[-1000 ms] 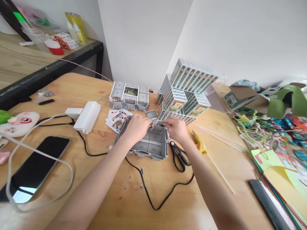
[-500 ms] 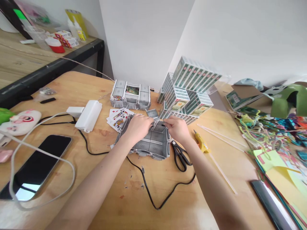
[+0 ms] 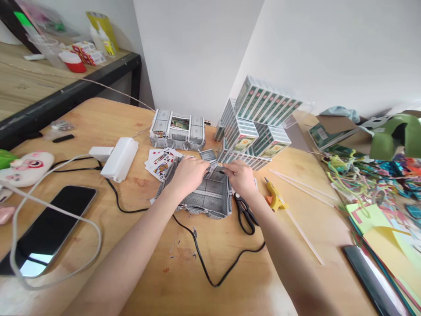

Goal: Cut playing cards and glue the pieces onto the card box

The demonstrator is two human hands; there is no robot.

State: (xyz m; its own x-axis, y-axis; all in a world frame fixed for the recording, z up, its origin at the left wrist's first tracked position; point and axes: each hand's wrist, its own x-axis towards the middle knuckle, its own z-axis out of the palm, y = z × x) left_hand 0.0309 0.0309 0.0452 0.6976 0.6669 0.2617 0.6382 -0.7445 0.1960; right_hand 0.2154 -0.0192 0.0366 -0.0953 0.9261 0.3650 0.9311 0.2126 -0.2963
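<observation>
An open box made of grey-backed playing cards sits on the table in front of me. My left hand is closed at its far wall, the fingers bent over the rim. At the right part of the same wall, my right hand pinches the edge with thumb and fingers. Between the hands, a grey-backed card sticks up at a slant behind the rim. Both fingertips are partly hidden. Loose face-up playing cards lie left of the box. Black-handled scissors rest by my right wrist.
Behind stand a second card-covered box and stacked green-and-white card packs. A yellow glue gun lies right, a phone and white adapter left. A black cable loops in front. Coloured craft scraps fill the right side.
The view has shifted very slightly. Both hands stay at the far wall of the box, with only small finger movement.
</observation>
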